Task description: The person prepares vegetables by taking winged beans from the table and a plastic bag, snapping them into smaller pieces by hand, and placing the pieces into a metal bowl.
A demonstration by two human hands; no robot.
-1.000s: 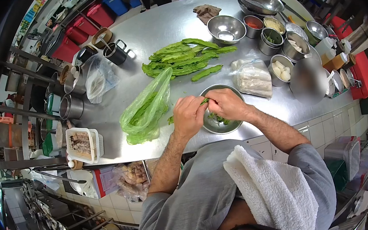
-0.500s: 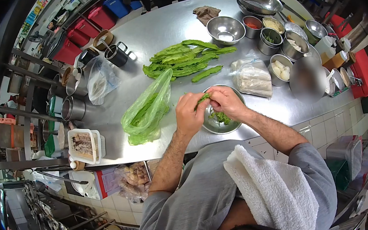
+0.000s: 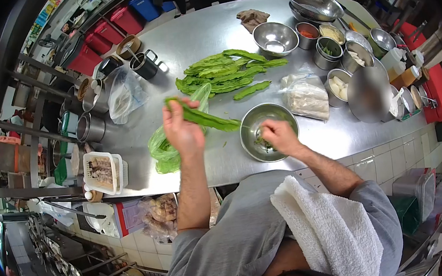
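My left hand (image 3: 181, 128) is raised over the table, fingers closed on a long green winged bean (image 3: 211, 120) that points right toward the bowl. Over a steel bowl (image 3: 252, 151), my right hand (image 3: 281, 136) has its fingers curled together; whatever may be in them is hidden. Small green scraps lie in that bowl, partly covered by the hand. Behind my left hand lies a light green plastic bag (image 3: 164, 153). A pile of winged beans (image 3: 214, 74) is spread farther back, and a single winged bean (image 3: 252, 90) rests just in front of it.
An empty steel bowl (image 3: 276, 39) and a brown cloth (image 3: 253, 19) sit at the back. A bagged pale block (image 3: 306, 98) lies right of the scrap bowl. Several steel ingredient pots crowd the right. At left are a black mug (image 3: 143, 66) and a white basket (image 3: 121, 174).
My hands have parted. The left has swung up and left with the winged bean, while the right has stayed over the bowl, slightly lower.
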